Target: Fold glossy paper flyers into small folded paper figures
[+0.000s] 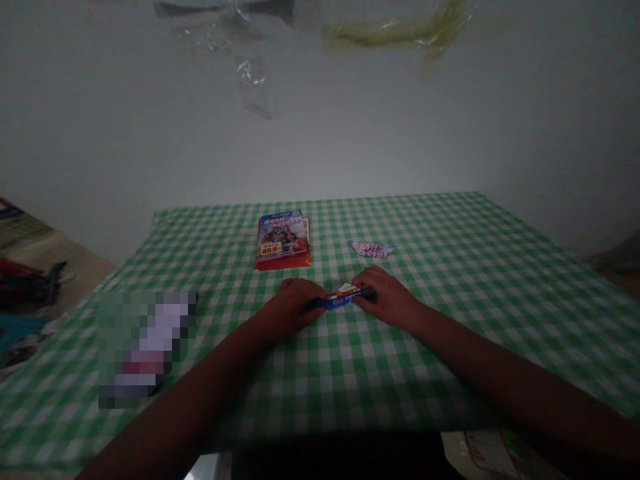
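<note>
A small blue packet (341, 298) with white and red print lies on the green checked tablecloth (450, 280) between my two hands. My left hand (293, 304) is closed around its left end. My right hand (385, 296) grips its right end, fingers curled. Both forearms rest on the cloth. Beyond the hands lies a red and blue printed leaflet stack (283, 240), and to its right a small torn pink and white wrapper piece (373, 249).
A blurred-out flat object (147, 347) lies on the cloth at the left. Cluttered items (30, 283) sit off the table's left side. A pale wall (320, 147) with bits of tape rises behind the table. Papers (493, 453) show below the front edge.
</note>
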`<state>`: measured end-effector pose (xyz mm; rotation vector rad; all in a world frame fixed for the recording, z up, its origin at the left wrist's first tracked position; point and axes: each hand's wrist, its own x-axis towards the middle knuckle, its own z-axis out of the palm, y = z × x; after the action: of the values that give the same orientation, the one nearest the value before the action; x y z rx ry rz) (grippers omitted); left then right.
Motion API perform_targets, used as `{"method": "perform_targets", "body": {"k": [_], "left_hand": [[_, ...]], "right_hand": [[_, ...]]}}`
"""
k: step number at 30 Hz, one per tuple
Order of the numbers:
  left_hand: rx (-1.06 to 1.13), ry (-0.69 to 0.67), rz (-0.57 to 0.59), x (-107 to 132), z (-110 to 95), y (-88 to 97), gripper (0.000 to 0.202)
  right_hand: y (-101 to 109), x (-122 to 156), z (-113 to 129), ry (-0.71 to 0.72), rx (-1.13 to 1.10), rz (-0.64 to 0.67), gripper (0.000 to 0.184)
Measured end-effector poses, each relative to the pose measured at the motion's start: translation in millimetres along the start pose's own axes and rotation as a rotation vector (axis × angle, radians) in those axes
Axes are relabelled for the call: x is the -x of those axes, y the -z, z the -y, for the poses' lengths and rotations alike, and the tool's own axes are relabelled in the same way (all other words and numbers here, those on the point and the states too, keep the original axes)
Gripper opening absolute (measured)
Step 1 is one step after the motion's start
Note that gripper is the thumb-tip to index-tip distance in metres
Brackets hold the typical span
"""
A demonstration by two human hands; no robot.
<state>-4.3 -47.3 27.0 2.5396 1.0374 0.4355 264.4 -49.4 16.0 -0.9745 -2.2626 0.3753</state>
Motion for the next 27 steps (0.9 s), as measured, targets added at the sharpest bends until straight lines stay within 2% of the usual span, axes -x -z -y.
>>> {"method": "perform_targets", "body": {"k": [8, 11, 15, 17, 21, 24, 27], "left_hand": [[0.085, -0.012, -0.053, -3.2, 10.4, -5.9, 0.023], [0.108, 0.062, -0.087, -5.2, 12.2, -9.2, 0.021], [0.151, 0.244, -0.175, -8.3, 9.6, -11.8, 0.016], [0.149, 0.238, -0.205, -9.2, 8.2, -13.4, 0.009], [0.054, 0.129, -0.234, -9.6, 5.0, -16.6, 0.011], [-0.059, 0.165, -0.237, -10.3, 0.8, -17.2, 0.022], [-0.126, 0.203, -0.228, -11.7, -3.4, -16.7, 0.017]], "right_hand": [[-2.7, 1.1, 0.4, -0.031, 0.000, 0.036, 0.008], [-2.0, 0.1, 1.8, -0.038, -0.005, 0.042, 0.007], [-2.7, -1.0, 2.2, -0.077, -0.037, 0.034, 0.007], [-4.2, -1.3, 1.5, -0.118, -0.041, 0.022, 0.009], [-5.8, -1.6, 0.9, -0.146, -0.047, 0.001, 0.009], [-5.3, -2.0, 1.2, -0.122, -0.057, -0.012, 0.009], [-6.2, -3.0, 0.6, -0.119, -0.055, -0.015, 0.009]]}}
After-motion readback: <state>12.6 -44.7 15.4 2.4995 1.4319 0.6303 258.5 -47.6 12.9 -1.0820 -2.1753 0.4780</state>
